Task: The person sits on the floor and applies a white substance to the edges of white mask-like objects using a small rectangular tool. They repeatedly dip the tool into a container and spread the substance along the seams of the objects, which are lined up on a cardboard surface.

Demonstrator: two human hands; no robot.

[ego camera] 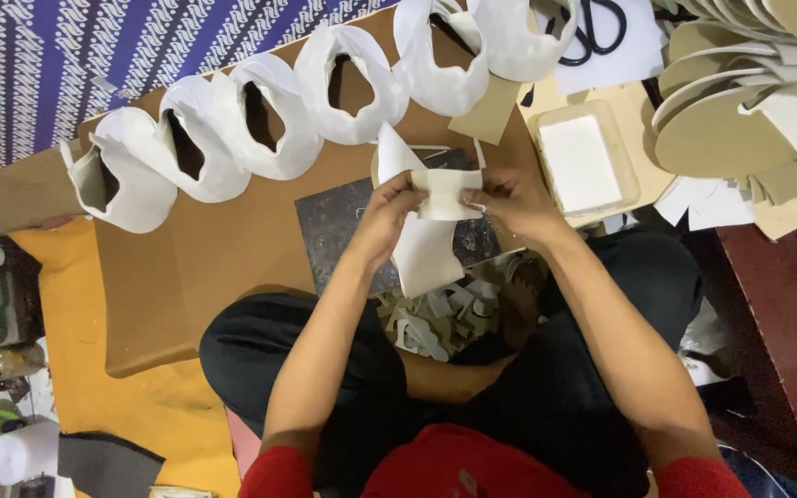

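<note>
While left hand (389,207) and right hand (509,198) pinch cream strip (446,192), white rectangular tray (581,162) sits just right.

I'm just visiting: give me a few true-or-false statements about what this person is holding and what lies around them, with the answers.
1. Both hands, left hand and right hand, hold one white cut piece. True.
2. The scissors are in the right hand. False: they lie on paper at the top.
3. A row of white looped pieces lies on the brown board. True.
4. The shallow tray is full of red paint. False: its contents look white.
</note>
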